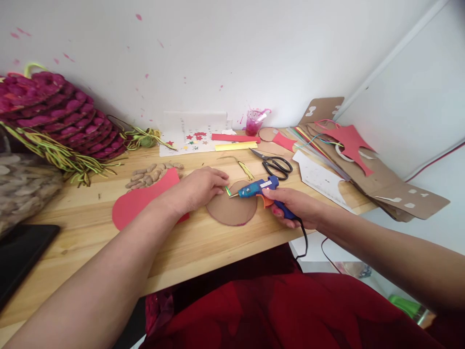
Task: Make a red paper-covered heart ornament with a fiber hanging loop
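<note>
My right hand (290,206) is wrapped round a blue hot glue gun (257,187) with an orange trigger. The gun's metal nozzle points left, over the back part of a round cardboard disc (232,212). Right at the nozzle tip is a short green and yellow strand (228,191), like a loop of yarn. My left hand (203,186) reaches over the disc's left edge, fingers bent and pinched at the strand. Under my left forearm lies a red paper piece (136,206) with rounded edges, partly covered.
Behind the disc lie black scissors (276,167) and loose yarn strands (245,169). Peanuts (147,175) are heaped at left, near a large magenta woven-looking object (61,114). Cardboard sheets (392,189) and red paper scraps (352,140) pile up at right. A pink-stained cup (253,123) stands by the wall.
</note>
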### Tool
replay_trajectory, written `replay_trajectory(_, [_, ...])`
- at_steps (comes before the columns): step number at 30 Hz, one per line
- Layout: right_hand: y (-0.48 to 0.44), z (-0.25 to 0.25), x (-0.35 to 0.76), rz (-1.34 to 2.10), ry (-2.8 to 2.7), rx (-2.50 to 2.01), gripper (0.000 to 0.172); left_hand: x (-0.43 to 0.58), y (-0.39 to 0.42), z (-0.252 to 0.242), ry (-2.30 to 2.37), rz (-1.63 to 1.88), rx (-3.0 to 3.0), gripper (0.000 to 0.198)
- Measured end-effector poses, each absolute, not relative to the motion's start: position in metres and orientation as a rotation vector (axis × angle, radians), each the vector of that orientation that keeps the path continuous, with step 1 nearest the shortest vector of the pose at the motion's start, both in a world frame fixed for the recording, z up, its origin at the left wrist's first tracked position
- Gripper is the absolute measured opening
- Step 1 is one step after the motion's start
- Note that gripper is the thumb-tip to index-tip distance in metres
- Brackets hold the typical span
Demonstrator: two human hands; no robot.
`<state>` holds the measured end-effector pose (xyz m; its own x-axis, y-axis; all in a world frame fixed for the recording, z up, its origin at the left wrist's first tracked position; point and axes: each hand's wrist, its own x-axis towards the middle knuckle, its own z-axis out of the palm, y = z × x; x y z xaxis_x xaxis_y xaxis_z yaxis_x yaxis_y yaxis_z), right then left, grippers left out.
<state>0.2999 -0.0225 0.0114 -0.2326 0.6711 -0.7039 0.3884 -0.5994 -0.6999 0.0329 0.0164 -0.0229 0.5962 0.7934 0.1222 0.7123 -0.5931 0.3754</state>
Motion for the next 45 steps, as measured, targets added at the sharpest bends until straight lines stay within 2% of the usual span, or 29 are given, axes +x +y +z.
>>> replay_trajectory(4, [-0.022,0.014,0.302,1.896,-1.278,-1.775,0.036,0.033,0.016,-0.019,1.257,0.422,2.515,0.034])
replay_trajectory(11, [-0.010,0.015,0.291,1.758,-1.361,-1.809,0.030,0.032,0.018,-0.023,1.208,0.458,2.527,0.021])
replay_trajectory(45, [0.001,0.010,0.291,1.817,-1.346,-1.783,0.033,0.033,0.017,-0.027,1.235,0.439,2.553,0.026])
